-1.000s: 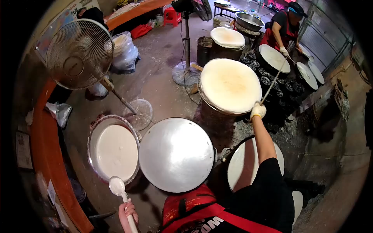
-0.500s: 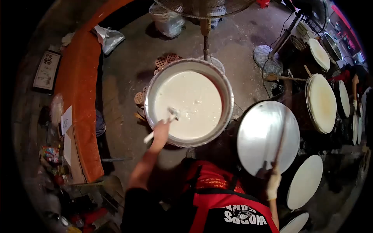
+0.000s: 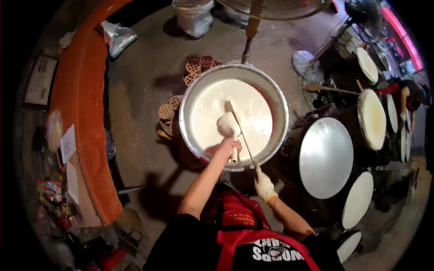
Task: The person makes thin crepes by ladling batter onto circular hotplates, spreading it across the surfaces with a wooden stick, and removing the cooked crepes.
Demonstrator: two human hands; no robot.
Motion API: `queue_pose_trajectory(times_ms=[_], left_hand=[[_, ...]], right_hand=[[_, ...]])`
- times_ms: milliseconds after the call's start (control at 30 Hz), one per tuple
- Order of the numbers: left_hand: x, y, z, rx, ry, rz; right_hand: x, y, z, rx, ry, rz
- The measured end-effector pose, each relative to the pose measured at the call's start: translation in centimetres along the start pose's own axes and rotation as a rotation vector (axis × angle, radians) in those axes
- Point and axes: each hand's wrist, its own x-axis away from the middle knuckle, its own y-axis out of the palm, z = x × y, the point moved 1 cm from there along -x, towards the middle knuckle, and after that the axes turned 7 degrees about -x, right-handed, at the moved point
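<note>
A large metal pot [image 3: 184,118] holds white batter [image 3: 255,113]. My bare left hand [image 3: 231,147] is closed round the handle of a batter-coated ladle [image 3: 229,123], held over the pot. In a pale glove, my right hand [image 3: 264,184] grips the handle of a long thin blade [image 3: 244,134] just outside the pot's near rim. The blade reaches up and left over the batter, passing beside the ladle. To the right of the pot lies a round, shiny metal griddle [image 3: 326,158].
Pale round sheets [image 3: 372,119] top drums at the right, where another person [image 3: 409,92] bends over. A fan [image 3: 275,8] stands beyond the pot. Perforated briquettes [image 3: 193,67] sit on the floor, and an orange bench [image 3: 86,135] runs along the left.
The view has swung left from the griddle to the pot. My left hand has brought the ladle over the batter, and my right hand has moved the blade from the griddle side to the pot.
</note>
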Motion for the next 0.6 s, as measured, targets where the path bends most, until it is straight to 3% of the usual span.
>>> queue_pose_trajectory(times_ms=[167,233,300,367,500,567,600], left_hand=[[8.4,8.8,-5.6,-0.003,0.050,-0.008],[13.1,12.1,-7.2,-0.040,0.189,-0.158],[18.6,16.4,-9.2,-0.324,0.489,-0.134],[22.3,18.8,-10.1,-0.424,0.617,-0.157],[28.7,22.3,-10.6,-0.650,0.589,-0.295],[33.0,23.8,-11.4,-0.633,0.647,-0.252],[35.1,24.3,-11.5,-0.696,0.669,-0.252]], right_hand=[[9.2,-3.8,-2.5,-0.061,-0.042,0.067],[10.6,-3.7,-2.6,-0.067,-0.125,0.174],[10.9,-5.0,-3.7,-0.054,-0.207,0.270],[10.8,-6.2,-4.3,-0.067,-0.265,0.319],[9.8,-7.7,-4.8,-0.099,-0.431,0.459],[8.5,-7.8,-6.0,-0.136,-0.599,0.574],[8.4,-8.3,-6.9,-0.102,-0.580,0.580]])
